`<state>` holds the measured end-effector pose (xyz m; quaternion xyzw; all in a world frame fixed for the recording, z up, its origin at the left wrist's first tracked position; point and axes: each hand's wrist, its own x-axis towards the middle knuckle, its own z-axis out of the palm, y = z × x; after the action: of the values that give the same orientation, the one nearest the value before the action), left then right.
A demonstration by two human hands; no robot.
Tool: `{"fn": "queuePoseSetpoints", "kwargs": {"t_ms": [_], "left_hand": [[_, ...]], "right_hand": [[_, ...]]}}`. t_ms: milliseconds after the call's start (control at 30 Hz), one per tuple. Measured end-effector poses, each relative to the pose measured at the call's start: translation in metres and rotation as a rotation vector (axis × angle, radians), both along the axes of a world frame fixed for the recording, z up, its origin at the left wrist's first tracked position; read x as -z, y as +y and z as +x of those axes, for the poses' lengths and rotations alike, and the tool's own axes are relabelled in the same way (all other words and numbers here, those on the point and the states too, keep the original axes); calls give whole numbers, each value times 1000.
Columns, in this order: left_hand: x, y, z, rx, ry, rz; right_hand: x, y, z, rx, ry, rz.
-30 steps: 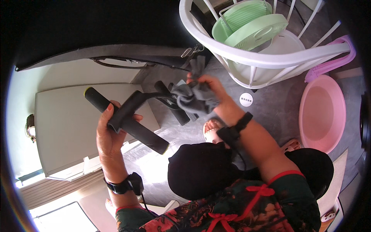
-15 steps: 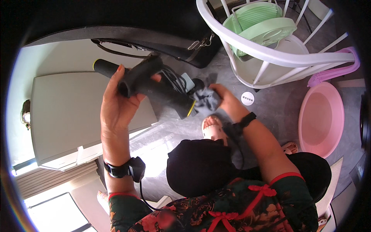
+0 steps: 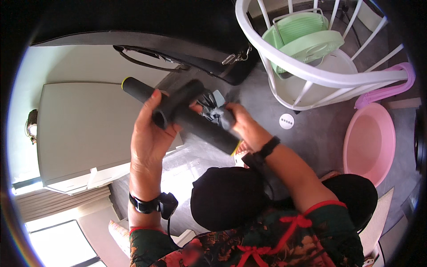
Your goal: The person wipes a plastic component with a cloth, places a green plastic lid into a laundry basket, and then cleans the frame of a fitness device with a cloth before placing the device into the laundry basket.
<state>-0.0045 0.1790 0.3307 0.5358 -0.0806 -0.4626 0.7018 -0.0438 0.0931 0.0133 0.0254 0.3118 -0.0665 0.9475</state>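
My left hand (image 3: 150, 133) is closed round two black padded tubes (image 3: 202, 129) that cross each other. One long tube has yellow rims at both ends and slants down to the right; the shorter one shows an open hollow end beside my palm. Fingers of my right hand (image 3: 247, 127) close on a dark grey bunched bundle (image 3: 217, 115), apparently soft, just beyond the long tube. Dark cords and a small pale blue tag (image 3: 219, 97) lie next to the bundle. Part of my right hand's grip is hidden behind it.
A white barred rack (image 3: 307, 69) holding a green fan-like appliance (image 3: 311, 46) stands at the far right. Below it are a purple folded plastic piece (image 3: 387, 86) and a pink basin (image 3: 370, 144). A black bag (image 3: 200, 58) lies beyond my hands; a pale cabinet (image 3: 84, 133) is at left.
Both hands and the tubes have shifted; the left hand moved right and slightly down. The long tube's yellow-rimmed end has swung lower right, and the bundle has moved slightly left.
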Motion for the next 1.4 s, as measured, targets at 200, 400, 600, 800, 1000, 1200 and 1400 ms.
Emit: {"fn": "queuePoseSetpoints", "kwargs": {"t_ms": [200, 400, 600, 800, 1000, 1200, 1400], "left_hand": [[4, 23, 7, 21, -251, 90], [28, 5, 6, 36, -372, 82], [63, 8, 6, 48, -125, 24], [106, 6, -6, -74, -67, -87], [122, 4, -30, -128, -128, -80], [116, -5, -33, -58, -362, 7], [111, -8, -23, 16, -419, 73]], "right_hand": [[-102, -56, -31, 43, -307, -201], [-160, -93, -75, 2, -212, -772], [-185, -84, -94, 69, -205, -995], [-185, -81, -104, 215, -345, -1088], [-208, -51, -77, 483, -312, -1965], [-175, -50, -67, 418, -38, -2187], [-168, -61, -53, 240, 59, -2137]]}}
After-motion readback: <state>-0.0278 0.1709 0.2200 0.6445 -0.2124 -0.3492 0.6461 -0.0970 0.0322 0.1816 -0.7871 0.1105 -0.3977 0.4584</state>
